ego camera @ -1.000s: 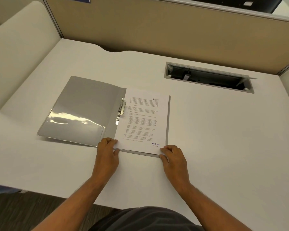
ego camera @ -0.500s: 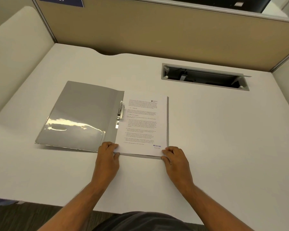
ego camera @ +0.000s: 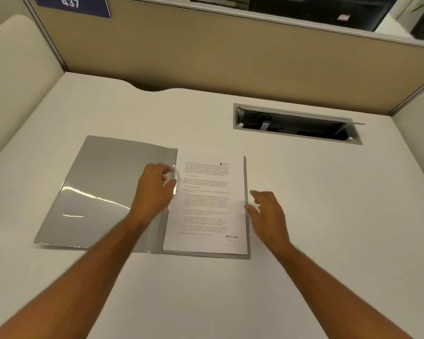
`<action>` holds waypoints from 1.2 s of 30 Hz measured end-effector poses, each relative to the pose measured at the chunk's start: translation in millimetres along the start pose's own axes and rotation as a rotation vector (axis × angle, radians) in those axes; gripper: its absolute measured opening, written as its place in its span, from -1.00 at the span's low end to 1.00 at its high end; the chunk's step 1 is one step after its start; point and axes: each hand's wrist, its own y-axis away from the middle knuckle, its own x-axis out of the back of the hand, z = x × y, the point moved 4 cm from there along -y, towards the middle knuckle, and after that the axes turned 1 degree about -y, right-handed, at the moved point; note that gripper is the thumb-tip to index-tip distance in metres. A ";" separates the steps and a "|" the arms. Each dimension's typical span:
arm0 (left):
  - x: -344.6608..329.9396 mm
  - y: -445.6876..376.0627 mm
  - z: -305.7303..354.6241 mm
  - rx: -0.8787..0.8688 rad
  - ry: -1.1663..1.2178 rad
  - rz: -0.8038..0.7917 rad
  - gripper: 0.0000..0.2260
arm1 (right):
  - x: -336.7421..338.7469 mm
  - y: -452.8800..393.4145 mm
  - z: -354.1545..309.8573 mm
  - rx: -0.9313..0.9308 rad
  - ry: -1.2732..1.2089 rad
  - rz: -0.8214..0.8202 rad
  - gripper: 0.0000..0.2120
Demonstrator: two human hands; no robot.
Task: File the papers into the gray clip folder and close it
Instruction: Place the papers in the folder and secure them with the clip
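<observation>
Papers (ego camera: pixel 211 204) lying in the open gray clip folder (ego camera: pixel 113 189) on the bench (ego camera: pixel 328 216)
Left hand (ego camera: pixel 154 189) grip curled over the metal clip (ego camera: pixel 175 179) at 9 o'clock of the sheets; right hand (ego camera: pixel 267 211) grip apart at their 3 o'clock edge

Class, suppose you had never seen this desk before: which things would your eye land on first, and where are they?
The open gray clip folder lies flat at centre-left of the white desk, printed papers on its right half. The left hand is at the metal clip by the spine; the right hand hovers, fingers spread, at the papers' right edge.
</observation>
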 end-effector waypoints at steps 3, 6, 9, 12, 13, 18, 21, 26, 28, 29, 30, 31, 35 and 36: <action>-10.5 -62.4 6.8 -0.014 -0.034 -0.067 -0.71 | -5.3 -51.8 -4.0 -0.095 -0.037 -0.047 -0.60; -24.7 -108.0 3.1 -0.011 -0.108 -0.166 -0.65 | -10.2 -94.3 -8.1 -0.176 -0.053 -0.072 -0.59; -39.7 -137.4 -4.0 0.012 -0.181 -0.293 -0.64 | -16.5 -124.3 -9.7 -0.194 -0.017 -0.103 -0.62; -49.7 -151.8 -7.8 0.006 -0.249 -0.364 -0.68 | -23.4 -144.8 -9.9 -0.182 0.041 -0.132 -0.67; -51.7 -154.8 -8.3 0.004 -0.261 -0.367 -0.70 | -25.3 -150.1 -10.3 -0.181 0.043 -0.138 -0.65; -56.2 -160.8 -6.1 -0.048 -0.310 -0.351 -0.79 | -30.8 -171.6 -14.6 -0.153 0.106 -0.149 -0.63; -56.5 -159.2 -5.8 -0.082 -0.325 -0.320 -0.81 | -33.5 -176.1 -16.2 -0.123 0.157 -0.133 -0.71; -54.3 -154.8 -3.7 -0.131 -0.331 -0.250 -0.88 | -38.1 -175.8 -15.9 -0.123 0.156 -0.103 -0.79; -53.6 -153.3 -2.6 -0.136 -0.333 -0.240 -0.88 | -39.1 -175.1 -16.4 -0.127 0.148 -0.088 -0.79; -53.3 -152.8 -2.0 -0.135 -0.330 -0.239 -0.87 | -39.6 -175.0 -16.4 -0.129 0.146 -0.083 -0.79; -52.9 -152.1 -1.6 -0.133 -0.325 -0.239 -0.86 | -40.3 -175.2 -16.2 -0.129 0.150 -0.082 -0.79; -52.6 -151.5 -1.3 -0.131 -0.319 -0.238 -0.86 | -41.0 -175.5 -15.8 -0.127 0.156 -0.083 -0.80; -52.8 -148.4 -2.1 -0.145 -0.310 -0.222 -0.86 | -41.6 -175.5 -15.3 -0.127 0.152 -0.075 -0.81; -52.9 -147.4 -2.4 -0.149 -0.306 -0.212 -0.86 | -41.7 -175.1 -15.3 -0.123 0.152 -0.072 -0.82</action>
